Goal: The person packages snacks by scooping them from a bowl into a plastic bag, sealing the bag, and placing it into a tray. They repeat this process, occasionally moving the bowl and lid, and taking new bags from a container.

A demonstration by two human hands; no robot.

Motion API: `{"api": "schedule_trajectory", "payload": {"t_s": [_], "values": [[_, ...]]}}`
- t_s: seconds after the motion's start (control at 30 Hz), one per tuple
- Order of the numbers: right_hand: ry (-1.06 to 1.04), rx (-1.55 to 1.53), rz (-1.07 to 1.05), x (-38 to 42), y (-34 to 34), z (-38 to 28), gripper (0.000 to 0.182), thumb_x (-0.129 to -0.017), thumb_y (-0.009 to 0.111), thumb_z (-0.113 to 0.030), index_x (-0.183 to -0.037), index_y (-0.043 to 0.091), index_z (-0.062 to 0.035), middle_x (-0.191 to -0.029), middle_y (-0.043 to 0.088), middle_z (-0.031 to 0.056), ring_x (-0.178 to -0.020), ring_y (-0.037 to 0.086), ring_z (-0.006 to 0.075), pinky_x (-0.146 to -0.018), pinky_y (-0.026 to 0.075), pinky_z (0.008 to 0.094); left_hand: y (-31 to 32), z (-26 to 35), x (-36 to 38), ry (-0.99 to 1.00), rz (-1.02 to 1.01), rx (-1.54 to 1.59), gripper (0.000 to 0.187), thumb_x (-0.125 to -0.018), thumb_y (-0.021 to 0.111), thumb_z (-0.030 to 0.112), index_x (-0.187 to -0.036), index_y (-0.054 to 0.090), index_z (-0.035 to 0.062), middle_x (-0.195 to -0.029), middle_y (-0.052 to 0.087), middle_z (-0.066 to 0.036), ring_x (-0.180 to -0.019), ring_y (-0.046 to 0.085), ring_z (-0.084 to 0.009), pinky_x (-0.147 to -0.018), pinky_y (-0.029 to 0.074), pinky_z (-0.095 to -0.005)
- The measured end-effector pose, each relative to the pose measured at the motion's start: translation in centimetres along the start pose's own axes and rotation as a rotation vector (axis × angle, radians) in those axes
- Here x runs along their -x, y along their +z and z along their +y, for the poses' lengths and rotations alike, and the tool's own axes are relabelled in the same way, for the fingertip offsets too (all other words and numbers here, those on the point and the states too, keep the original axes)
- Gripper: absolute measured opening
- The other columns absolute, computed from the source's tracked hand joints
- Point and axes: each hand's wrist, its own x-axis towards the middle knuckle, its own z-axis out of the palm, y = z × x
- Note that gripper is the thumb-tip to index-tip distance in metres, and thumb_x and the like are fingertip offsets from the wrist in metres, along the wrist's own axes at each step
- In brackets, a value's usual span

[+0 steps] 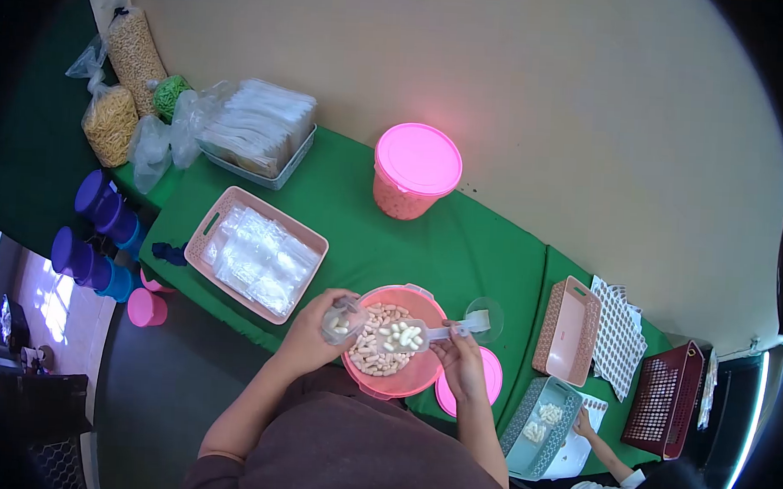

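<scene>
In my right hand (462,363) is a clear plastic scoop (440,332), its bowl loaded with pale, peanut-shaped pieces (402,336). My left hand (310,339) grips a small clear plastic bag (343,321) with a few pale pieces inside. Both hands are over a pink bucket (383,389), which holds many more of these pieces (376,356). The scoop's bowl is close to the bag, to its right. Beside the bucket lies a pink lid (490,380), and a clear round plastic dish (493,312) sits behind my right hand.
A pink basket (318,239) of clear bags stands left, a lidded pink bucket (418,163) behind. Farther left are a grey basket (279,184) of packets and large snack bags (110,123). At right, another person's hand (585,425) is beside a blue-grey basket (524,414).
</scene>
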Motion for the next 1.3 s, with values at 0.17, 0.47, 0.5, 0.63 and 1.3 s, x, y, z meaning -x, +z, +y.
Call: {"api": "schedule_trajectory", "payload": {"t_s": [0.17,0.47,0.5,0.63,1.3], "values": [[-0.209,-0.077,-0.008,2.9,1.1,-3.6,0.022,-0.098,0.05,-0.014,-0.113,0.053,0.0012,-0.104,0.062,0.0122,-0.092,0.063,0.0194,-0.082,0.053,0.0324,1.8,-0.2,-0.6,0.14,-0.174,-0.195,0.056,-0.073,0.077,0.019,-0.121,0.051,0.0051,-0.111,0.059,-0.014,-0.105,0.058,-0.0307,-0.091,0.046,-0.0395],[-0.562,0.451,0.093,7.0,4.0,-5.5,0.025,-0.089,0.067,-0.013,-0.107,0.057,0.0012,-0.101,0.06,0.0082,-0.092,0.06,0.0148,-0.08,0.048,0.0274,4.3,1.6,-1.0,0.421,-0.256,-0.245,0.067,-0.064,0.079,0.018,-0.124,0.05,0.0062,-0.119,0.054,-0.016,-0.114,0.051,-0.0356,-0.098,0.04,-0.0459],[-0.588,0.53,0.062,7.5,4.6,-5.7,0.023,-0.088,0.068,-0.01,-0.105,0.058,0.0013,-0.101,0.06,0.0071,-0.092,0.058,0.0139,-0.079,0.046,0.0256,4.2,1.8,-0.9,0.407,-0.284,-0.241,0.068,-0.064,0.079,0.018,-0.124,0.05,0.0066,-0.118,0.054,-0.015,-0.114,0.05,-0.0358,-0.098,0.039,-0.0464],[-0.59,0.536,0.044,8.0,5.0,-5.7,0.023,-0.086,0.069,-0.009,-0.105,0.059,0.0008,-0.1,0.06,0.0069,-0.093,0.058,0.0136,-0.079,0.046,0.0258,4.3,1.7,-0.8,0.4,-0.288,-0.23,0.07,-0.062,0.08,0.017,-0.125,0.05,0.0071,-0.115,0.054,-0.015,-0.113,0.05,-0.0356,-0.099,0.039,-0.0467],[-0.264,0.875,0.058,2.8,-0.2,-1.6,0.017,-0.091,0.059,-0.008,-0.105,0.061,0.0015,-0.098,0.065,0.0115,-0.084,0.065,0.0193,-0.074,0.052,0.0318,2.2,2.1,-1.2,0.105,-0.14,0.398,0.038,-0.092,0.062,0.018,-0.125,0.05,0.002,-0.126,0.056,-0.014,-0.115,0.054,-0.0185,-0.096,0.043,-0.0332]]}}
